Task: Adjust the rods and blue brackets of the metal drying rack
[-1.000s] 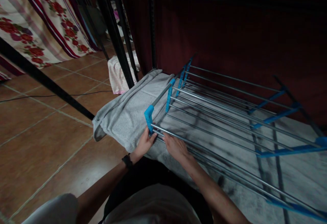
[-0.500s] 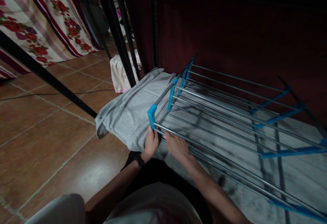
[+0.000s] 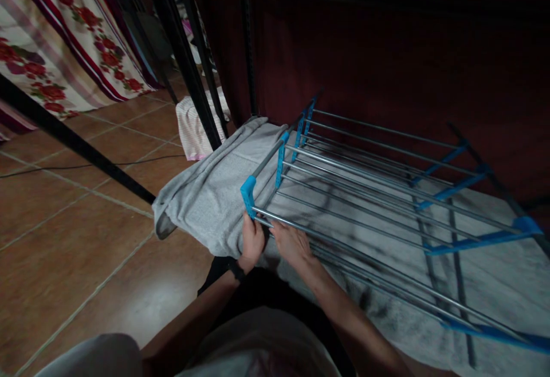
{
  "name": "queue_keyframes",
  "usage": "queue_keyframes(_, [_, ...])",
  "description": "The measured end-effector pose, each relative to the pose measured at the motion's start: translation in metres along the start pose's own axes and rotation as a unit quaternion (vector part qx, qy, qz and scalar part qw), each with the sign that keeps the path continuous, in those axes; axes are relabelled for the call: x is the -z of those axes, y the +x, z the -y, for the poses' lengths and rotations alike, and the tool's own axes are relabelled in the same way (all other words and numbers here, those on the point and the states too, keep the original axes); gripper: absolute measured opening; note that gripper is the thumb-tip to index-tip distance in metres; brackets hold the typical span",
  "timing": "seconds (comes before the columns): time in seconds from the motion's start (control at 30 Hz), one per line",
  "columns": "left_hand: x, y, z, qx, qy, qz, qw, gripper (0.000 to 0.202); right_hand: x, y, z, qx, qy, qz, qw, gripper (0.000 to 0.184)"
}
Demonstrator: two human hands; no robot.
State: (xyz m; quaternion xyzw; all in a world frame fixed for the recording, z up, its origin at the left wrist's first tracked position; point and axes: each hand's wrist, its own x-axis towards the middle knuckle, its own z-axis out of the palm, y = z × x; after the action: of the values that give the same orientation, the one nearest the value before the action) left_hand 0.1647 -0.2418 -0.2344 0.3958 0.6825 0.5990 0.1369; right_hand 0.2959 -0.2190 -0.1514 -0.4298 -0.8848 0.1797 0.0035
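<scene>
A metal drying rack (image 3: 365, 176) with silver rods and blue plastic brackets lies low over a grey cloth (image 3: 206, 193) spread beneath it. My left hand (image 3: 251, 239) grips the near rod just below the blue corner bracket (image 3: 248, 192), fingers curled against rod and cloth. My right hand (image 3: 291, 243) rests beside it on the same near rods, fingers bent over them. A dark band sits on my left wrist.
Brown floor tiles (image 3: 64, 239) stretch to the left, with a thin cable across them. Black slanted poles (image 3: 180, 50) stand behind the cloth, a pink-white fabric (image 3: 193, 125) at their foot. A floral curtain (image 3: 51, 39) hangs at far left; dark red drape behind.
My left hand has shifted from the cloth's edge onto the near rod under the blue corner. The view has drifted slightly; the rack and cloth stay where they were.
</scene>
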Motion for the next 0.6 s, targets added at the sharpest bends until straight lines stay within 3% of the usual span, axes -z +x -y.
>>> queue_keyframes(0.23, [-0.001,0.003,0.006,-0.007,0.006,-0.011,1.0,0.007,-0.001,-0.002,0.002,0.01,0.011,-0.028,1.0,0.037])
queue_keyframes(0.4, [0.005,0.009,0.012,-0.024,0.017,0.007,1.0,0.017,-0.005,-0.009,0.004,-0.008,0.006,-0.061,0.998,0.041])
queue_keyframes(0.6, [0.014,0.024,0.021,-0.028,0.059,0.053,0.996,0.033,-0.012,-0.043,-0.014,0.005,-0.005,-0.179,0.984,0.044])
